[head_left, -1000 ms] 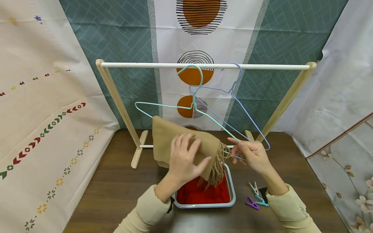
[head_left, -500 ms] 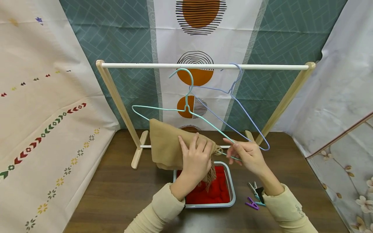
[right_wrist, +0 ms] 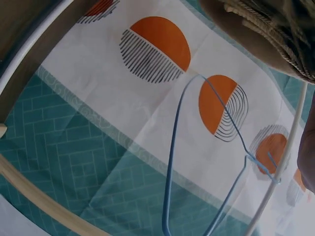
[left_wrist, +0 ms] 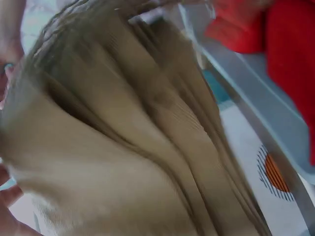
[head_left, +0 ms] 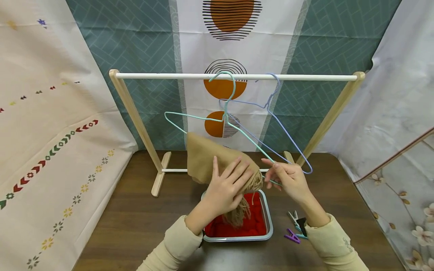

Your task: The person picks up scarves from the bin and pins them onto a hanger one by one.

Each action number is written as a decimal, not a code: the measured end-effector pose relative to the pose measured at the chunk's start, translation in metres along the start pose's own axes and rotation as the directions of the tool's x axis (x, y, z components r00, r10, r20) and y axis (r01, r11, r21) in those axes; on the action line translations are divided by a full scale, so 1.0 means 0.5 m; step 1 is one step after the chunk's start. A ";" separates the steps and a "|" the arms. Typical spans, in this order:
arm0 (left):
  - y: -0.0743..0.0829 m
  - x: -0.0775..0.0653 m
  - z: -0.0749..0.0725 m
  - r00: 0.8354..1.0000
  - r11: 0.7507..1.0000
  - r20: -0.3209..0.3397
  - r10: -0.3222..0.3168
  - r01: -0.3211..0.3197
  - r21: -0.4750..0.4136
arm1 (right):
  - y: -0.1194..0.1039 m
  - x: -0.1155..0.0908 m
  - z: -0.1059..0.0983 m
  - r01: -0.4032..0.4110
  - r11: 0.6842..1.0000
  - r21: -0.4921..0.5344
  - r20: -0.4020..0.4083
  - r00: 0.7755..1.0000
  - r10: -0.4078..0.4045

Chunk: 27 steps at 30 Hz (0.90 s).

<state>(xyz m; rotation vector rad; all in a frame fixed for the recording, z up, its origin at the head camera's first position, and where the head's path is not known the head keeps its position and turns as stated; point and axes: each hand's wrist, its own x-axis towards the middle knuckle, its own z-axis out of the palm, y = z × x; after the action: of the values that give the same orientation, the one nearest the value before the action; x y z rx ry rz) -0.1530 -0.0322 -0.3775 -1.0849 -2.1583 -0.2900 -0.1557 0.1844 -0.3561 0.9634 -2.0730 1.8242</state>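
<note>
A tan scarf (head_left: 203,158) with a twisted fringe is draped over the lower bar of a mint-green hanger (head_left: 249,139). My left hand (head_left: 223,192) lies on the scarf's front near the fringed end, its fingers spread and extended. The fringe bunches beside and below that palm. My right hand (head_left: 289,180) pinches the hanger's lower right corner between thumb and fingers. The hanger's hook overlaps the white rail in the head view. In the left wrist view the scarf's layered folds (left_wrist: 113,147) fill most of the picture, with some fingers (left_wrist: 7,206) at its left edge.
A wooden rack with a white rail (head_left: 152,76) stands at the back. A blue-violet hanger (head_left: 285,128) hangs on it at right. Below the scarf sits a grey-rimmed tub (head_left: 268,214) of red cloth. Clothespins, one purple (head_left: 292,236), lie near the right forearm.
Over the last second my left hand has come down onto the scarf and gathered its fringe inward. The hanger and scarf dipped left, then rose back to the right. My right hand keeps its pinch.
</note>
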 end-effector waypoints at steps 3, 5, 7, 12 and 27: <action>-0.004 -0.010 0.003 0.995 0.998 0.096 -0.037 0.032 0.053 | 0.000 0.000 0.002 0.008 0.999 0.041 0.009 1.000 -0.008; -0.006 -0.010 0.005 0.992 0.996 0.106 -0.067 0.061 0.061 | -0.001 0.001 0.006 0.023 0.997 0.071 0.019 1.000 -0.025; -0.006 -0.006 0.007 0.994 0.995 0.080 -0.080 0.076 0.058 | -0.004 0.003 0.010 0.037 0.995 0.090 0.028 0.999 -0.039; -0.009 0.012 0.010 0.997 0.996 -0.053 -0.048 0.052 0.072 | -0.012 0.008 0.019 0.025 1.000 0.007 0.041 0.999 -0.025; -0.065 0.012 -0.027 0.999 0.969 0.018 0.030 -0.025 -0.247 | -0.013 -0.002 0.016 0.005 1.000 0.003 0.015 1.000 -0.005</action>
<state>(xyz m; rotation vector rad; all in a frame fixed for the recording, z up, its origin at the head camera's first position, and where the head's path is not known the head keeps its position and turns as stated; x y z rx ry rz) -0.1742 -0.0550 -0.3602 -1.2588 -2.1651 -0.5482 -0.1490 0.1773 -0.3529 0.9860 -2.0752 1.8233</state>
